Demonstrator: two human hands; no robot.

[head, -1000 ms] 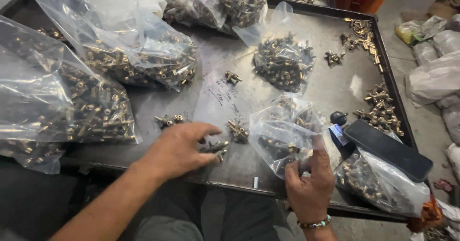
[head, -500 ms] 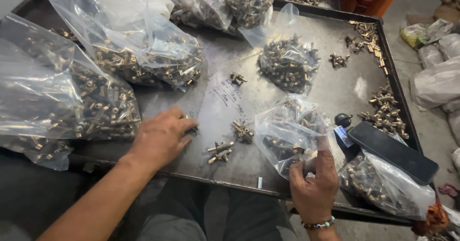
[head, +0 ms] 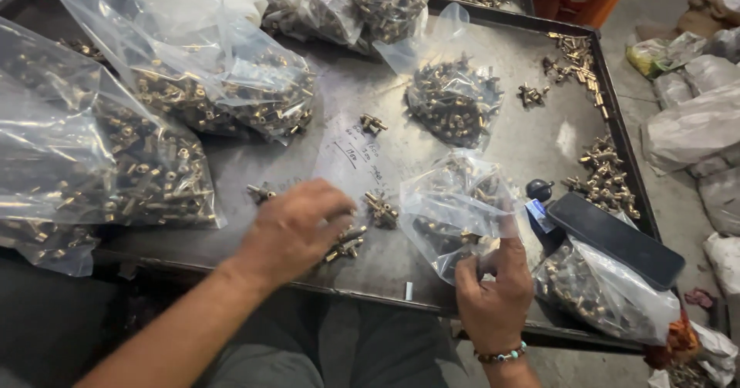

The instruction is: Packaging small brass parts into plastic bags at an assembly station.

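My left hand (head: 297, 228) lies palm down on the dark metal tray (head: 532, 134), its fingers curled over a small cluster of brass fittings (head: 347, 243). My right hand (head: 495, 289), with a bead bracelet at the wrist, pinches the lower edge of a small clear plastic bag (head: 455, 203) part filled with brass fittings. Another little group of fittings (head: 381, 209) lies between the two hands. A slip of paper (head: 351, 157) with handwriting rests flat on the tray above my left hand.
Large clear bags of brass fittings (head: 116, 164) crowd the tray's left and back. Another filled bag (head: 451, 99) sits at centre back, loose fittings (head: 605, 174) lie at the right edge. A black phone (head: 617, 238) rests on a bag (head: 609, 295) at the front right. Sacks (head: 694, 126) lie on the floor.
My left hand slid left away from the fittings, then came back right and now covers them again. My right hand kept its hold on the small bag.
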